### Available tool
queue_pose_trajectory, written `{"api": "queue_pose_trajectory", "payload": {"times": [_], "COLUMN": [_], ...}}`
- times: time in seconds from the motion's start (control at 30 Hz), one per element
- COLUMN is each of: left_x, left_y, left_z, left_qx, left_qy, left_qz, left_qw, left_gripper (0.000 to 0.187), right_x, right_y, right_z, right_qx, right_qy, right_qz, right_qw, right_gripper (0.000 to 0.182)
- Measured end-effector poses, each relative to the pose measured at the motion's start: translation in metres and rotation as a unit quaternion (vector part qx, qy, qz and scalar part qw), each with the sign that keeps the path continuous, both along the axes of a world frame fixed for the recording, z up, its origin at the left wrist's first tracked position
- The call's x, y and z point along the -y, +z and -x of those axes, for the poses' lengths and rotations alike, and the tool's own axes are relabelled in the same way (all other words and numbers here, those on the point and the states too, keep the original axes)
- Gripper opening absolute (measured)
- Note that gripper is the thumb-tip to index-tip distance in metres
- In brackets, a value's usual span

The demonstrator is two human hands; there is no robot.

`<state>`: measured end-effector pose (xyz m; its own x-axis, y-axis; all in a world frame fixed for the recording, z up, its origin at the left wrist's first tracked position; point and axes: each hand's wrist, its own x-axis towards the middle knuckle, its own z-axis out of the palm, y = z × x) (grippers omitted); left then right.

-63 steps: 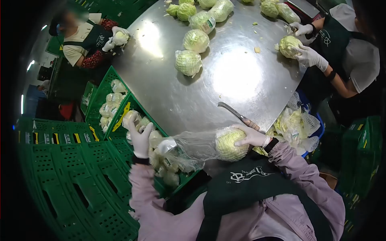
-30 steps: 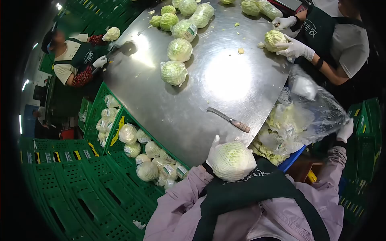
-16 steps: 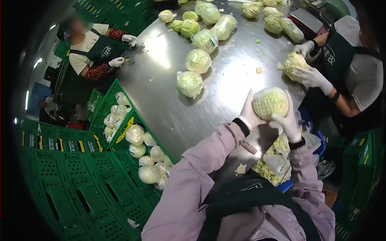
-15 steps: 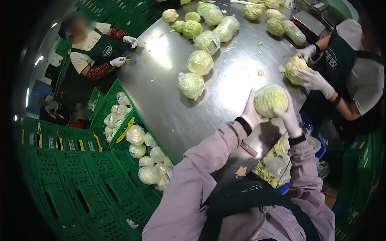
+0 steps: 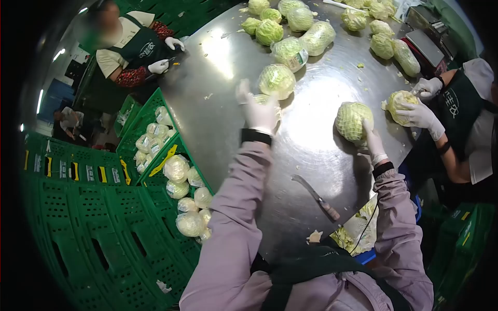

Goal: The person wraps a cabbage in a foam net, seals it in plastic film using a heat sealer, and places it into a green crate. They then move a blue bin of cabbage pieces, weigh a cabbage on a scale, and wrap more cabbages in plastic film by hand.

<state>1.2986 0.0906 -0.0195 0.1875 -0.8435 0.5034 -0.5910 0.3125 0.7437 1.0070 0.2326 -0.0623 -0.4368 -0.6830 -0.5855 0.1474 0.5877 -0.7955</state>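
Observation:
My left hand (image 5: 261,111), in a white glove, is over a netted cabbage at the middle of the steel table, its fingers apart and somewhat blurred; most of that cabbage is hidden beneath it. Just behind is another wrapped cabbage (image 5: 277,82). On the right, my right hand (image 5: 374,141) rests against the near right side of a netted cabbage (image 5: 354,122), thumb and fingers partly hidden by it. A curved knife with a wooden handle (image 5: 329,209) lies on the table between my forearms.
More cabbages (image 5: 300,19) stand at the table's far side. A co-worker's gloved hands (image 5: 421,114) hold a cabbage at the right; another person (image 5: 140,49) stands at the far left. Green crates (image 5: 176,155) with wrapped cabbages line the left edge. Leaves (image 5: 363,228) fill a blue container near my right arm.
My left hand has left the cabbage that both hands held and moved left to another one. That cabbage is now lower, by my right hand. The view has shifted, showing more of the knife.

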Motion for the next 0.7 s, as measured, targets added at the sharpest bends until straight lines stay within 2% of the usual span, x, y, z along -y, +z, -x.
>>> {"api": "queue_pose_trajectory", "payload": {"times": [0.03,0.07,0.1,0.13,0.17,0.2,0.23,0.27,0.3,0.37,0.43,0.5,0.53,0.57,0.63,0.7], "left_x": [0.012,0.025,0.039,0.046,0.045,0.040,0.033,0.026,0.015,-0.015,-0.051,-0.098,-0.123,-0.148,-0.193,-0.239], "left_y": [-0.011,-0.035,-0.066,-0.082,-0.078,-0.076,-0.075,-0.080,-0.077,-0.064,-0.070,-0.059,-0.051,-0.043,-0.035,-0.047], "left_z": [-0.016,-0.032,-0.047,-0.056,-0.059,-0.065,-0.070,-0.073,-0.076,-0.079,-0.079,-0.068,-0.063,-0.062,-0.064,-0.074], "left_qx": [0.039,0.036,-0.097,-0.226,-0.227,-0.265,-0.302,-0.328,-0.329,-0.535,-0.581,-0.491,-0.479,-0.469,-0.471,-0.574], "left_qy": [0.078,0.073,0.008,-0.056,-0.055,-0.113,-0.170,-0.176,-0.176,-0.237,-0.282,-0.290,-0.306,-0.327,-0.342,-0.273], "left_qz": [-0.023,-0.022,-0.170,-0.310,-0.306,-0.308,-0.309,-0.294,-0.294,-0.342,-0.316,-0.209,-0.218,-0.227,-0.289,-0.403], "left_qw": [0.996,0.996,0.981,0.922,0.923,0.907,0.886,0.880,0.880,0.735,0.695,0.795,0.793,0.788,0.760,0.658], "left_gripper": [0.086,0.086,0.087,0.087,0.087,0.086,0.084,0.072,0.072,0.061,0.058,0.058,0.056,0.055,0.061,0.060], "right_x": [0.000,-0.001,-0.003,-0.005,-0.006,-0.019,-0.023,-0.030,-0.036,-0.043,-0.044,-0.052,-0.056,-0.063,-0.089,-0.117], "right_y": [0.003,0.005,-0.011,-0.042,-0.030,-0.018,0.006,0.016,0.024,0.044,0.049,0.063,0.059,0.053,0.055,0.056], "right_z": [-0.005,-0.006,-0.004,-0.001,-0.016,-0.033,-0.062,-0.083,-0.101,-0.140,-0.167,-0.186,-0.191,-0.192,-0.198,-0.202], "right_qx": [0.002,0.005,0.003,-0.200,-0.393,-0.420,-0.321,-0.336,-0.350,-0.131,-0.037,-0.147,-0.224,-0.303,-0.281,-0.262], "right_qy": [-0.011,-0.021,-0.025,-0.038,-0.048,-0.074,-0.102,-0.037,0.026,0.111,0.138,0.185,0.201,0.216,0.231,0.261], "right_qz": [-0.005,-0.010,-0.009,0.073,0.153,0.201,0.324,0.325,0.324,0.344,0.328,0.326,0.355,0.377,0.378,0.388], "right_qw": [1.000,1.000,1.000,0.976,0.906,0.882,0.884,0.883,0.878,0.923,0.934,0.915,0.885,0.848,0.851,0.844], "right_gripper": [0.084,0.084,0.084,0.081,0.078,0.064,0.054,0.051,0.049,0.049,0.049,0.042,0.034,0.028,0.015,0.013]}}
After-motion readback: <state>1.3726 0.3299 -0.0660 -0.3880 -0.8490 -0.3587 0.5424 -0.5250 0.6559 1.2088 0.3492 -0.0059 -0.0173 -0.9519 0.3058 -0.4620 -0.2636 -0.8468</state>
